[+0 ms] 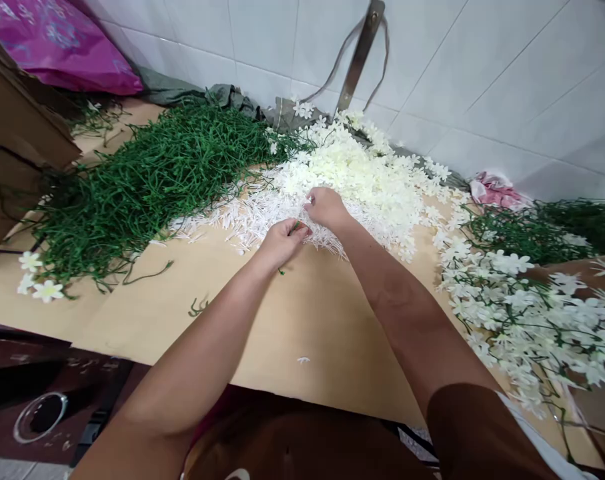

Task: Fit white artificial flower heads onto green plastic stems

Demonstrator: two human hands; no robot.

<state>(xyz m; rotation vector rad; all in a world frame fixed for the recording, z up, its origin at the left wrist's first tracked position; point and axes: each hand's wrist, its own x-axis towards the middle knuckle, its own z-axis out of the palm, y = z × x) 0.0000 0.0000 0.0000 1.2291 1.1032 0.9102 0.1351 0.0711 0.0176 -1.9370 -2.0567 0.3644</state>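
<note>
My left hand (282, 241) is closed in a pinch on a thin green plastic stem, whose lower end pokes out below the fist. My right hand (326, 205) is closed too, fingertips pressed into the heap of small white plastic pieces (242, 217); what it pinches is hidden. Both hands meet at the near edge of that heap. Just behind lies a mound of cream artificial flower heads (362, 173).
A big pile of green stems (147, 173) fills the left of the wooden tabletop (302, 313). Assembled flower sprays (527, 307) lie at the right. A magenta bag (62, 43), cardboard box (12, 127) and white tiled wall (482, 73) border the back.
</note>
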